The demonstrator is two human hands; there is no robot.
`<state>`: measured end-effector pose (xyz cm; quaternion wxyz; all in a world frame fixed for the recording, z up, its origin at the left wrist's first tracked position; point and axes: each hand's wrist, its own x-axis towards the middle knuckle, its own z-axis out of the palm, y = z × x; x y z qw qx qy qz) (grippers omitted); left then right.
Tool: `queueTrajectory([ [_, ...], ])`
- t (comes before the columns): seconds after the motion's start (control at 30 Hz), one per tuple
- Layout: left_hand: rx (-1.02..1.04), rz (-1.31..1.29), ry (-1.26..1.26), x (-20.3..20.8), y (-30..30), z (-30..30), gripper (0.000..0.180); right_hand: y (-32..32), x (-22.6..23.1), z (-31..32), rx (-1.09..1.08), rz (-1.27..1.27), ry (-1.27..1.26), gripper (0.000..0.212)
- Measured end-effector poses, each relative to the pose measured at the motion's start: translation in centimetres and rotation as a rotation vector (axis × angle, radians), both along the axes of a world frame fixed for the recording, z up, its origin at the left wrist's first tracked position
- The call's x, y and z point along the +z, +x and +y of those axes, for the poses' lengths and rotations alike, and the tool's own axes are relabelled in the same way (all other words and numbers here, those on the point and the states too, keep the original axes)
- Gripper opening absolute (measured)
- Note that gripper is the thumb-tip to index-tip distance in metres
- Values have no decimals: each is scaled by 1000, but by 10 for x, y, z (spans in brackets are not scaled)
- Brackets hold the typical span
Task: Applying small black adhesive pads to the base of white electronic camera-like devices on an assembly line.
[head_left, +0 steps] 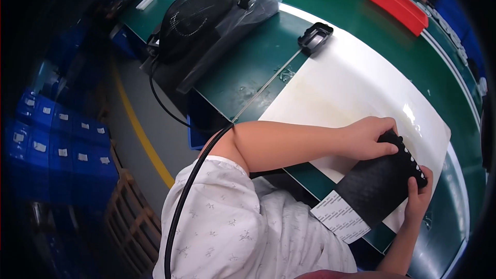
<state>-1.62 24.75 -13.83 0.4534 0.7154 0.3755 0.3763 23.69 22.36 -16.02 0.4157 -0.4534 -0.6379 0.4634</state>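
I hold a flat black textured piece (374,181) tilted over the near right part of the white sheet on the bench. White dots run along its far right edge, and a white paper strip (341,217) with printed lines hangs at its near end. My left hand (369,137) grips the far corner, thumb on top. At the right end of the dotted edge, my right hand (419,196) pinches the piece between thumb and fingers. The fingers under it are partly hidden. What exactly the piece is, I cannot tell.
A white sheet (351,77) covers part of the green bench (232,82), with a black plastic frame (315,37) at its far edge. A black bag (196,18) lies on clear plastic. Beyond stands a red bin (395,7); another person's hands show behind. Blue boxes (57,144) and a wooden pallet (134,222) are left.
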Motion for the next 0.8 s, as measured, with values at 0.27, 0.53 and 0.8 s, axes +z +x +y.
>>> queueTrajectory([
  [0.27, 1, 4, 24, -2, 1, 3, 27, -1, 1, 2, -11, 9, -7, 31],
  [0.53, 2, 19, -6, 2, 2, 0, 29, -1, 4, -2, -18, -1, -1, 31],
  [0.8, -7, 11, -13, 1, 2, 0, 28, -6, 7, -3, -38, 7, 1, 31],
])
